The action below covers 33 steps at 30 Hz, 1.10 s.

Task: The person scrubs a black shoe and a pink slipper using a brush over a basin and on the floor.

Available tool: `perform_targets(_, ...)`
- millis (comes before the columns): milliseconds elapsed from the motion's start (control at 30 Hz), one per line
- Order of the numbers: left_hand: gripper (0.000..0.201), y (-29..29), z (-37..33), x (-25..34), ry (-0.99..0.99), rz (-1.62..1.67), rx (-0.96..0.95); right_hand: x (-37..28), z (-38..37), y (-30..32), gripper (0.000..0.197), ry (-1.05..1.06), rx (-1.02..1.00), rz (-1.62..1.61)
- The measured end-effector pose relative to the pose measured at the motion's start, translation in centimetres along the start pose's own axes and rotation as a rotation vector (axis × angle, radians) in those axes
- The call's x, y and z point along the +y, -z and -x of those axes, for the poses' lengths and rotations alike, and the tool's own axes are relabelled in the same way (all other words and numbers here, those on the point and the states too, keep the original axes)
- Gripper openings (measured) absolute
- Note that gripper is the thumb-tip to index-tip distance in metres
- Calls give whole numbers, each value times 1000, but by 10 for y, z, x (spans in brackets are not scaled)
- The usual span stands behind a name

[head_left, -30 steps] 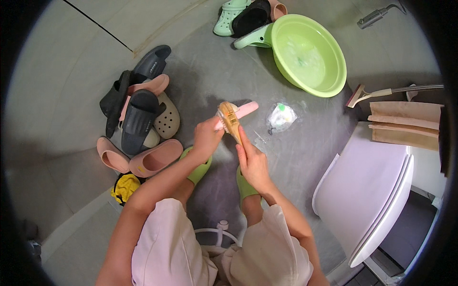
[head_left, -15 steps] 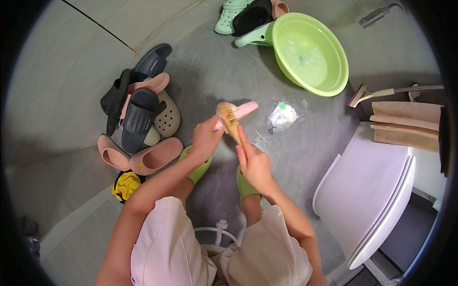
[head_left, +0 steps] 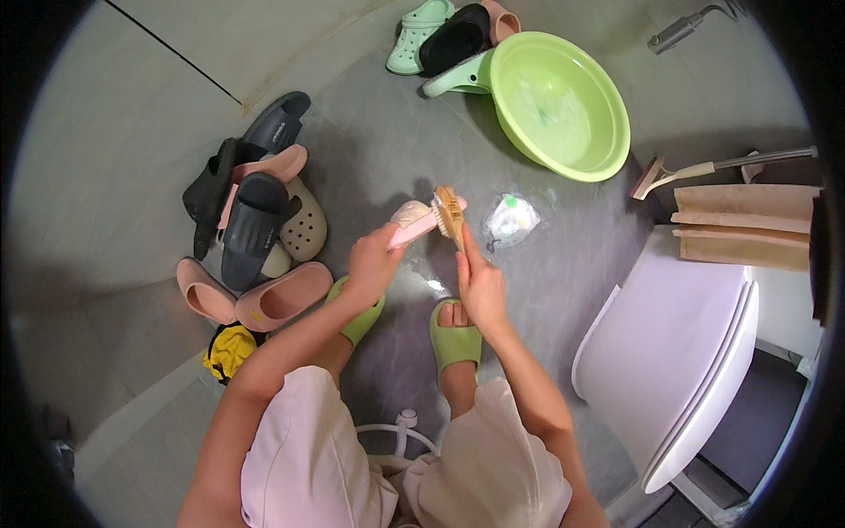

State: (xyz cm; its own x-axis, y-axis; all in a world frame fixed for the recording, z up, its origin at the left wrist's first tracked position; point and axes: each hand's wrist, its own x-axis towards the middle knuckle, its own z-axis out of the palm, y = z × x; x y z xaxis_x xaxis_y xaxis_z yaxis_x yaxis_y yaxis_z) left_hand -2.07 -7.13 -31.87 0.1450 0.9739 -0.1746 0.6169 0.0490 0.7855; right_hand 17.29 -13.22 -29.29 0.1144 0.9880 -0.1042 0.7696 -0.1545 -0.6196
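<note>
My left hand (head_left: 375, 259) is closed on the near end of a pink slipper (head_left: 412, 233), held above the floor and tilted up to the right. In my right hand (head_left: 482, 283) is a wooden scrub brush (head_left: 449, 214), gripped by its handle. Its pale bristles face left and touch the slipper near its far end. Just right of the brush, a clear plastic bag (head_left: 512, 220) with white and green contents lies on the floor. Beyond it stands a lime green basin (head_left: 607, 132) holding cloudy, sudsy water.
A pile of slippers and clogs (head_left: 255, 220) lies at left, with a yellow and black bundle (head_left: 231, 350) below. More clogs (head_left: 421, 40) sit beside the basin. At right are a white toilet (head_left: 673, 352), brown paper bags (head_left: 748, 207) and a squeegee (head_left: 678, 176).
The brush has moved right along the slipper, from its middle toward its far end, and now stands more upright. My right hand has shifted right with it. My left hand keeps its hold.
</note>
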Motion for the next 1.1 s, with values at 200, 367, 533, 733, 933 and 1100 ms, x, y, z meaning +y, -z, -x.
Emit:
perform_targets(200, 25, 1, 2, -2, -50, 5, 32, 4, -4, -3, 50, 17, 5, -22)
perform_targets(367, 25, 3, 2, 4, -4, -20, -24, -1, -6, 0, 50, 40, -17, -30)
perform_targets(533, 29, 2, 2, 0, -59, -4, 27, 4, -17, 3, 51, -89, 0, 52)
perform_targets(733, 35, -1, 4, -18, -148, -22, 58, 11, -14, 5, 48, 5, -78, -84)
perform_targets(933, 36, 3, 7, -21, -133, -67, 19, 9, -7, 3, 48, 23, -80, -37)
perform_targets(1100, 36, -3, 5, -20, -133, -31, 58, 33, -18, -2, 52, -73, -5, 37)
